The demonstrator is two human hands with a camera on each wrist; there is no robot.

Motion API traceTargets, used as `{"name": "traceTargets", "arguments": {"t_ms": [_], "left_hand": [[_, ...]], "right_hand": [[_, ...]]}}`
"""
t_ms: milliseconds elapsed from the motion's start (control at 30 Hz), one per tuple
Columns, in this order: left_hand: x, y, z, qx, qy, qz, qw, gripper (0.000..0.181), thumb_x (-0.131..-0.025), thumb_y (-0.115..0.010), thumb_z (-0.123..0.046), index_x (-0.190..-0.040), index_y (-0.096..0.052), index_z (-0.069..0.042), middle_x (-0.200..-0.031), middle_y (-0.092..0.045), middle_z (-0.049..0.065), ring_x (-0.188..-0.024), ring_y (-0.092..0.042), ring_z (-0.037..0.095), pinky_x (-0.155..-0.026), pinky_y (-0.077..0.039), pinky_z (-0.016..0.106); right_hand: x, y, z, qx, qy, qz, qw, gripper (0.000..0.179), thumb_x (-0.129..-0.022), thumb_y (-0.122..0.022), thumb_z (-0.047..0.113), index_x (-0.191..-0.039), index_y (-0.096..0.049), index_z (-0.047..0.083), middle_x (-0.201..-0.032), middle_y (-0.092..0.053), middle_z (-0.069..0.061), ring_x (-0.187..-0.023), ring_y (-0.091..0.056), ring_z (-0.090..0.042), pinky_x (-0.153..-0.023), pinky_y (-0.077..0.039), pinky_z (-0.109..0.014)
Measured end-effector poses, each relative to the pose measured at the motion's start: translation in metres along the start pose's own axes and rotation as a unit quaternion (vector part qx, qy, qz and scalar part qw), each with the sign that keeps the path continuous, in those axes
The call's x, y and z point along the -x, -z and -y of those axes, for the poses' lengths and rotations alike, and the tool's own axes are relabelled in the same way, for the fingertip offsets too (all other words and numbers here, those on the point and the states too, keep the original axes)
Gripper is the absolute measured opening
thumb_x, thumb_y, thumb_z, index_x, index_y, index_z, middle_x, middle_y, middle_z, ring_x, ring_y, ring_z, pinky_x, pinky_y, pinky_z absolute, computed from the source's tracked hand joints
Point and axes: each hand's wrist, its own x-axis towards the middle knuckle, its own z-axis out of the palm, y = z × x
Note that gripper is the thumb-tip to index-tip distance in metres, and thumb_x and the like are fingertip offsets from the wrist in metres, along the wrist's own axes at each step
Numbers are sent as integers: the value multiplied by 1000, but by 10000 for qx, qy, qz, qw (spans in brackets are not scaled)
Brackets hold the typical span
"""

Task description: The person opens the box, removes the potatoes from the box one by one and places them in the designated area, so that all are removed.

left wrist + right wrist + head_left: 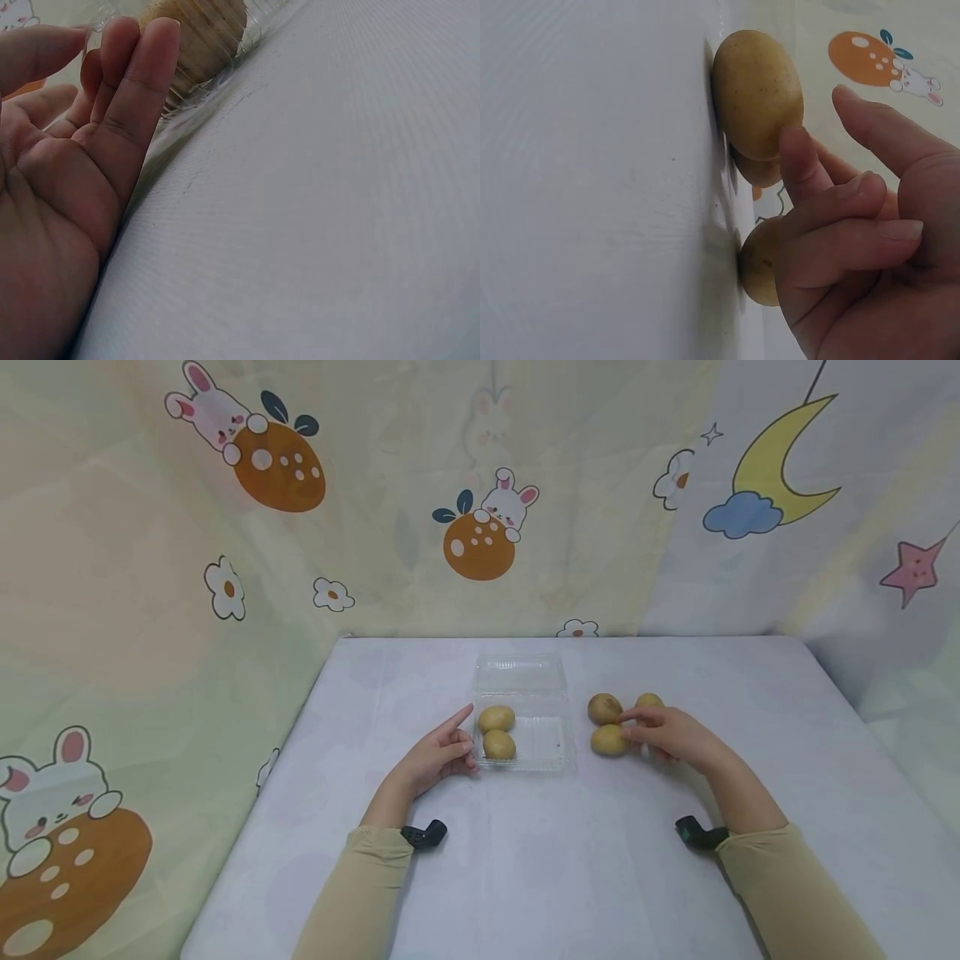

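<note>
And there the left hand (pixel 441 755) sat, relaxed beside the clear container (pixel 542 740), perhaps against sliding; well apart, the right hand (pixel 678 737), unclenched, met the front potato (pixel 606 741) on the surface (pixel 517 860), seemingly spread for its roundness.

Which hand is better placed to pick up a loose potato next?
Probably the right hand: it is at the loose potatoes, while the left hand is beside the clear container.

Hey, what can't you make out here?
Head: rightmost potato, partly hidden by the right hand.
Head: dark speck in the clear container, too small to identify.
Left wrist: boxed potato, cut off by the top edge.
Right wrist: far potato, mostly behind the near potato.
</note>
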Motion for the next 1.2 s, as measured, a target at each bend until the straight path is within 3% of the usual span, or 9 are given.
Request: {"name": "traceTargets", "arguments": {"t_ms": [333, 467, 567, 733, 933, 1100, 1200], "left_hand": [[0, -3, -3, -43, 30, 20, 10000, 73, -99, -56, -10, -159, -19, -29, -97, -56, 5, -84, -66, 17, -88, -59, 42], [0, -2, -4, -35, 48, -23, 10000, 72, -99, -56, -10, -158, -20, -30, -97, -56, 5, -83, -66, 18, -88, -59, 42], [0, -2, -3, -56, 35, -38, 10000, 72, -99, -56, -11, -158, -20, -31, -97, -56, 5, -83, -66, 18, -88, -59, 42], [0, -2, -2, -7, 25, -30, 10000, 73, -99, -57, -11, -158, -20, -31, -96, -56, 4, -83, -66, 17, -88, -59, 41], [0, -2, -1, 25, -6, -12, 10000, 73, -99, -58, -11, -159, -19, -30, -96, -56, 4, -83, -66, 17, -87, -59, 41], [0, -2, -1, 21, 2, -49, 10000, 73, -99, -59, -13, -158, -20, -30, -96, -56, 4, -83, -66, 18, -88, -59, 42], [2, -1, -1, 13, 18, -68, 10000, 73, -99, -58, -12, -159, -19, -29, -96, -56, 4, -83, -66, 18, -88, -59, 41]], "right_hand": [[4, 10, 15, -4, 338, -45, 9994, 38, -95, -63, 40, -127, -62, 18, -96, -63, -13, -49, -39, -15, -44, -37, -30], [0, 11, 30, -97, 509, 128, 9986, 40, -94, -65, 41, -126, -62, 17, -73, -55, -7, -48, -38, -15, -45, -36, -31], [-4, 11, 42, -171, 655, 296, 9973, 39, -94, -65, 39, -126, -63, 17, -69, -49, -7, -49, -38, -15, -46, -36, -31], [-13, 9, 59, -227, 764, 572, 9952, 33, -95, -64, 37, -126, -64, 24, -94, -57, -17, -50, -38, -16, -48, -38, -30], [-28, 8, 76, -86, 671, 804, 9945, 35, -93, -66, 43, -125, -63, 31, -95, -57, -16, -54, -44, -20, -56, -44, -32], [-39, 5, 92, -129, 357, 978, 9945, 35, -92, -66, 43, -126, -62, 35, -71, -44, -13, -58, -41, -24, -62, -43, -36], [-44, 1, 100, -214, 81, 1091, 9938, 37, -89, -69, 47, -124, -62, 38, -64, -39, -9, -58, -33, -28, -58, -37, -37]]}}
